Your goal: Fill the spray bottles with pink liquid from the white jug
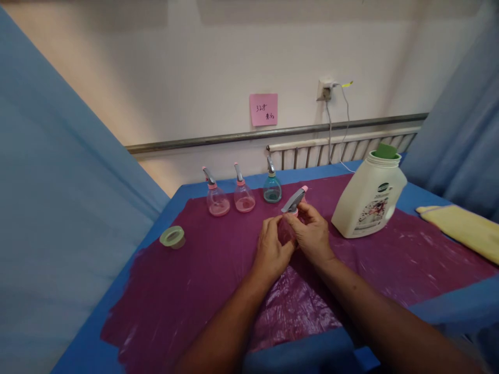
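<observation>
Between my hands is a clear pink spray bottle [286, 232] with a grey and pink trigger head [295, 201]. My left hand [272, 248] is wrapped round its body from the left. My right hand [313, 232] grips near the neck, thumb and fingers at the collar below the trigger. Much of the bottle is hidden by my fingers. Beyond my hands stand two more pink spray bottles [218, 201] [244, 197] with some liquid in the bottom, and a teal spray bottle [272, 188].
A large cream jug [370, 195] with a green piece in its mouth stands right of my hands. A green-rimmed cap [172, 237] lies at left, a yellow cloth [463, 228] at far right. Purple plastic sheeting [202, 291] covers the blue table. Blue curtains [58, 171] hang at both sides.
</observation>
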A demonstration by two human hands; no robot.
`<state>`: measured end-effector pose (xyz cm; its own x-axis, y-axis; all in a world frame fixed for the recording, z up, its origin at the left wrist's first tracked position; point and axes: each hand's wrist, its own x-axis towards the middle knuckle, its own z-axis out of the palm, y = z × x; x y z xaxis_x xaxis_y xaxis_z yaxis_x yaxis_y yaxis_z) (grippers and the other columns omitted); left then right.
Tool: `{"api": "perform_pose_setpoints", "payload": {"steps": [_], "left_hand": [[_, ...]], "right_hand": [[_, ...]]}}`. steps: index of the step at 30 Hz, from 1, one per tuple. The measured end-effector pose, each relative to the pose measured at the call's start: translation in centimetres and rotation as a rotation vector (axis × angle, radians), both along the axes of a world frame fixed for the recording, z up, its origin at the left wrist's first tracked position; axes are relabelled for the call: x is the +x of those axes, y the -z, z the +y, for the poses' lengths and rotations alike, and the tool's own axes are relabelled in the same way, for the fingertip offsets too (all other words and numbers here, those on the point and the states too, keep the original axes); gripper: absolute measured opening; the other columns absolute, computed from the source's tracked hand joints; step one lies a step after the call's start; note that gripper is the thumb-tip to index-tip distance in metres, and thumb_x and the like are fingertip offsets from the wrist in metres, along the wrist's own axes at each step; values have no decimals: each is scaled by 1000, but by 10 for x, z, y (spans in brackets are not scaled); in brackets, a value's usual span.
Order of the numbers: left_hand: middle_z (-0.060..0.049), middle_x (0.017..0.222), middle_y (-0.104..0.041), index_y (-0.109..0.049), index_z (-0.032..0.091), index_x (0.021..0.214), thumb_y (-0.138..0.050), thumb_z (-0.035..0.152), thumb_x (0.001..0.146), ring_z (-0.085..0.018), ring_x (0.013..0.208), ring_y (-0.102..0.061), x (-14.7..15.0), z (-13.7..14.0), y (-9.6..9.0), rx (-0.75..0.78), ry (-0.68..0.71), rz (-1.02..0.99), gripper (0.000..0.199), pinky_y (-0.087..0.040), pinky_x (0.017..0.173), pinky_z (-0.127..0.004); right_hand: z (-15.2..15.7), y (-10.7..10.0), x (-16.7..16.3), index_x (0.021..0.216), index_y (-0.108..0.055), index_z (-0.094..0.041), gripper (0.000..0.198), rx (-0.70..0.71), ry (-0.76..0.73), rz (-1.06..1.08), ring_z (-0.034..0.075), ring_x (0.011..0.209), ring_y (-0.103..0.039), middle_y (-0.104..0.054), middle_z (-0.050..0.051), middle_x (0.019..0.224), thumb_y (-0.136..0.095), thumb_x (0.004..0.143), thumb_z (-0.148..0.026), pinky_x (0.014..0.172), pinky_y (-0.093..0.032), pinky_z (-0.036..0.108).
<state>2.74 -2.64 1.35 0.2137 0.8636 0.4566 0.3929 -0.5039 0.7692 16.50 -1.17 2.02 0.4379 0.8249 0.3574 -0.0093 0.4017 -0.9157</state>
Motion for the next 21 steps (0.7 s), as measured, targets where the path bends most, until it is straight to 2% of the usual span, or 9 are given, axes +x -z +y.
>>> {"api": "perform_pose_setpoints", "payload": {"steps": [3,8,14,21], "left_hand": [[-10,140,-65,-60,26,144,-82,25,93,-30,135,-65,0,0,0,4,1,12,55,-53,117,-50],[-10,137,-65,-61,25,140,-81,23,93,-31,133,-65,0,0,-1,2,-28,45,51,-54,115,-50],[-9,134,-65,-60,26,141,-84,23,91,-31,131,-65,0,0,0,-1,-51,98,56,-54,112,-49],[-8,130,-65,-59,25,137,-85,26,89,-32,127,-65,-1,2,0,-31,-83,160,54,-55,108,-49]], "right_hand": [[0,-2,0,105,-80,-22,39,-25,29,-40,25,97,-74,-81,5,102,-91,81,-51,95,-59,43],[5,-4,-7,101,-69,-23,52,-43,64,15,24,87,-72,-79,4,96,-97,71,-56,84,-60,40],[10,2,-7,105,-64,-24,61,-84,65,0,24,88,-72,-77,3,97,-98,70,-60,84,-59,41],[10,3,-9,99,-61,-26,54,-86,72,-45,21,83,-67,-72,-1,90,-96,73,-57,82,-57,38]]}}
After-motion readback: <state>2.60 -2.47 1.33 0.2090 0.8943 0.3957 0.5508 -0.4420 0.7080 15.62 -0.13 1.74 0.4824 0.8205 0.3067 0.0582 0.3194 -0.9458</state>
